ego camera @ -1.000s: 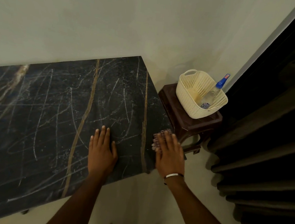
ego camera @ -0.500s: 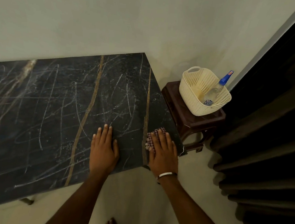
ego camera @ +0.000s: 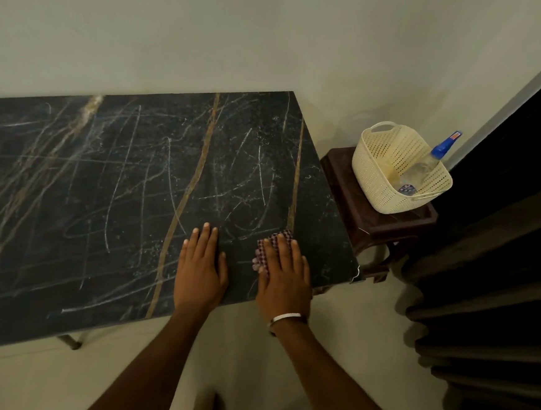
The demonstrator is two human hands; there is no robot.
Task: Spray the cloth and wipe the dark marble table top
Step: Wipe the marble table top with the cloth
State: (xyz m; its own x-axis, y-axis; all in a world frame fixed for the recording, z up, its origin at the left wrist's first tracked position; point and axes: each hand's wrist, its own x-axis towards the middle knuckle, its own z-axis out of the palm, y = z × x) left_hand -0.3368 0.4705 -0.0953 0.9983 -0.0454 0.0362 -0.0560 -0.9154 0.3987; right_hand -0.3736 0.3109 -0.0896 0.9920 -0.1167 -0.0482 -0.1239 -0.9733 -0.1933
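Item: I press my flat right hand (ego camera: 284,277) on the checked cloth (ego camera: 267,253) to wipe the marble table top (ego camera: 102,191), flat left hand (ego camera: 201,265) beside it bracing.

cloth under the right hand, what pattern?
Small red-and-white check on the cloth, peeking out beside the right hand; head view.

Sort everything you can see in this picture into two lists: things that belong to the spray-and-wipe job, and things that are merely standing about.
Belongs to the job:
- checked cloth, pressed flat under the right hand
- dark marble table top
- spray bottle, lying in the basket
- left hand, flat on the marble

Merely standing about:
- cream basket
- brown stool
- dark curtain
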